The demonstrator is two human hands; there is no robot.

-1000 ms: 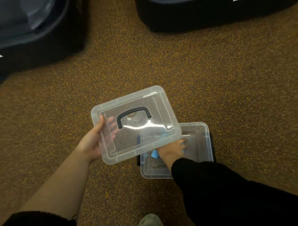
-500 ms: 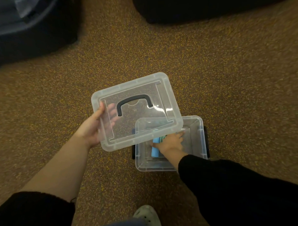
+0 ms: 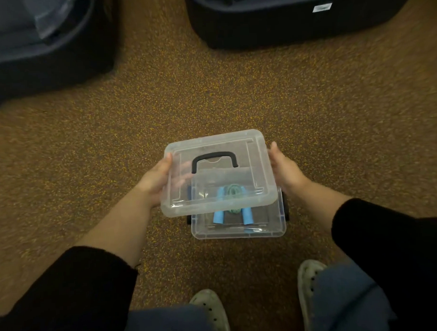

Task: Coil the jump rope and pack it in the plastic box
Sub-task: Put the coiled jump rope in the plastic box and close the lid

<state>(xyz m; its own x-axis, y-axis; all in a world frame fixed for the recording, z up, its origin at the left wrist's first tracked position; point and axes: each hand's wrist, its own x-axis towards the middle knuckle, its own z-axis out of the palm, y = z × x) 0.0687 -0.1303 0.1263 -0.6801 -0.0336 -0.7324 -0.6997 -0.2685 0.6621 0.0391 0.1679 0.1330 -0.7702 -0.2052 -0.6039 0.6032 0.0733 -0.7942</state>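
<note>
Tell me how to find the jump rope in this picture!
Look at the speckled brown carpet in front of the person's shoes. A clear plastic box sits there, with both hands holding a clear lid over it. The jump rope lies inside: two bright blue handles with green cord bunched between, the only bright colours there.

Lid (image 3: 219, 175) over most of the box (image 3: 239, 230) mouth — only the near strip open.

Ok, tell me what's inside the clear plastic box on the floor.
Inside the clear plastic box lies the jump rope: two blue handles flanking a greenish coiled cord. The clear lid with black handle, held above, overlaps the far half, blurring what lies there.
</note>
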